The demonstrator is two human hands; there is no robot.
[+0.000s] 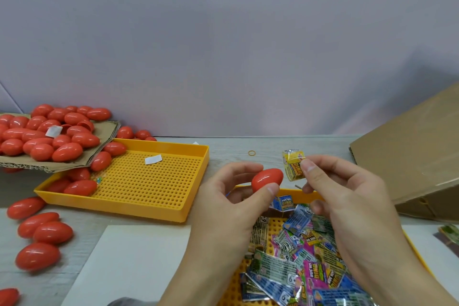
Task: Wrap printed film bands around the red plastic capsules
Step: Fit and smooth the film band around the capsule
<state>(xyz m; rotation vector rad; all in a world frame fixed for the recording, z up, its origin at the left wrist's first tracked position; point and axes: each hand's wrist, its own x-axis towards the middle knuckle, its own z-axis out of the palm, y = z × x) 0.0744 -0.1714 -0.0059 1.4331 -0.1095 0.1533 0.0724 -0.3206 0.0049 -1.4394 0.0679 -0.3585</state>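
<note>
Red capsule [267, 179] sits pinched between thumb and fingers of the left hand [232, 208], above the near yellow tray [301, 194] of printed bands [303, 256]. Just beside it, the right hand [347, 196] pinches a yellow film band [293, 165], opened into a loop.

A cardboard sheet [74, 156] heaped with capsules [49, 136] overhangs the far-left corner of a perforated tray [154, 181] on the counter [273, 149]. More capsules lie loose on the counter left of that tray [42, 228]. Nearer, to the right, a second tray [248, 283] holds a pile of film bands [298, 256] — the hands hover above it. A cardboard box [417, 156] stands at the far right.
</note>
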